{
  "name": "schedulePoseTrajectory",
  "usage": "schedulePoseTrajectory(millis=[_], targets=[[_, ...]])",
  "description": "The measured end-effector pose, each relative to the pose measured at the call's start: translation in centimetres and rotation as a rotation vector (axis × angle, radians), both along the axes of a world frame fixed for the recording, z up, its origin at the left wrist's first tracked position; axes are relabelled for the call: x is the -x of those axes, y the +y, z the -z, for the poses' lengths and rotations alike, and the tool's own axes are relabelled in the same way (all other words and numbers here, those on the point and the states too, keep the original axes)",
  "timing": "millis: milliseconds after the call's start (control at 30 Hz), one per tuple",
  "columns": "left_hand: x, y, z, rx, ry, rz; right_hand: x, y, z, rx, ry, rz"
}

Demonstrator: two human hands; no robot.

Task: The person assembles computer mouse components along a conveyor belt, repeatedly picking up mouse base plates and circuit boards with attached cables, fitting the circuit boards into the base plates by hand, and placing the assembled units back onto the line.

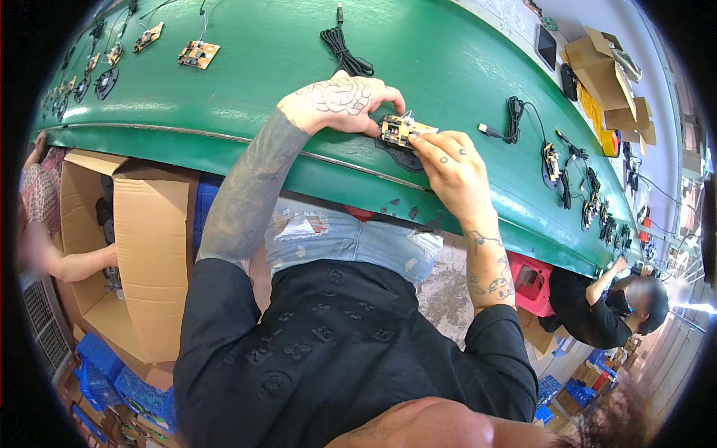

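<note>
In front of me, at the near edge of the green bench, a small tan circuit board point(396, 131) with dark components sits over a black plastic base point(404, 157). My left hand point(345, 104) curls around the board's left and far sides, thumb and index finger at its edges. From the right, my right hand point(452, 166) pinches the board's right end between thumb and fingers. The fingers partly cover the board, so I cannot tell how it is seated on the base. Just beyond my left hand lies a bundled black cable point(347, 54) with a plug.
More circuit boards point(199, 54) lie along the green bench point(441, 67) at left. To the right are a cabled board on a black base point(551, 164) and several similar ones. An open cardboard box point(151, 261) stands below left. Co-workers sit at both sides.
</note>
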State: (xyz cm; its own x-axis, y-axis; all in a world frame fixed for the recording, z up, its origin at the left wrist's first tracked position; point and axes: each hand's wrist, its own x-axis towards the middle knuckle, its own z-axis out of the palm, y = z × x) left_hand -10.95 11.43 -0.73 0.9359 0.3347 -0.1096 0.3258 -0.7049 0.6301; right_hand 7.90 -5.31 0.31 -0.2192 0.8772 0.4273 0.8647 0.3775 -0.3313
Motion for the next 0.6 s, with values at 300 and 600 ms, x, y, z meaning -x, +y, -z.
schedulePoseTrajectory(millis=[300,600], targets=[[1.3,-1.3,1.1,-0.011,-0.277,-0.085,-0.5,-0.1,-0.3,0.009,-0.06,-0.061],[2.1,-3.5,2.4,-0.284,-0.336,-0.128,-0.9,-0.4,-0.2,0.147,-0.03,0.01]])
